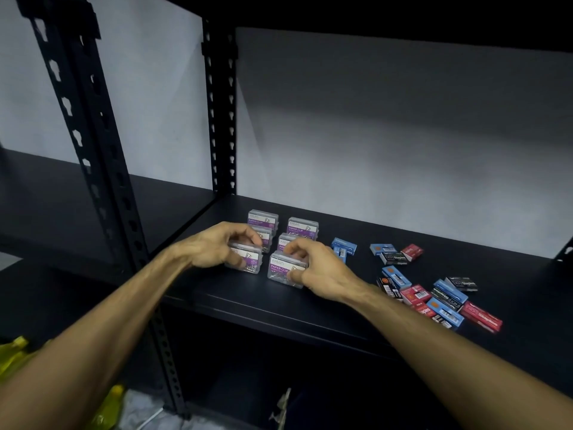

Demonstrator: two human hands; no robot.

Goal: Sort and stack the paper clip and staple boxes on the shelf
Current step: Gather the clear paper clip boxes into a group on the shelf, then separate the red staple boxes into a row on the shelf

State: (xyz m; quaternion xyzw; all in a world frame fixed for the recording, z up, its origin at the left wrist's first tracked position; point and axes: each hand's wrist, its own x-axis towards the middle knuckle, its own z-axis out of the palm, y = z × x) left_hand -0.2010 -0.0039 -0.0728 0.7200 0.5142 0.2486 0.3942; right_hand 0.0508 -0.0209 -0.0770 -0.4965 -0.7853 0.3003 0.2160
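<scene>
Head view, paper clip boxes (290, 268): flat, long axes left-right, labels up.
Left hand (217, 246): fingers curled around the front-left box (248, 259).
Right hand (316, 268): pinching the front-right box.

both hands curled, arms reaching forward

two bare forearms stretch out from the lower corners toward the middle, the left one coming in from the lower left, the right one from the lower right. the wrists angle inward so the hands sit near each other but apart. the left hand (217, 243) is palm-down, knuckles up, its fingers (245, 235) bent over and thumb tucked below in a pinching grip. the right hand (316, 266) is also palm-down, slightly lower, fingers (294, 252) curled forward and thumb pressed in at the near side, closed in a grip too.
</scene>
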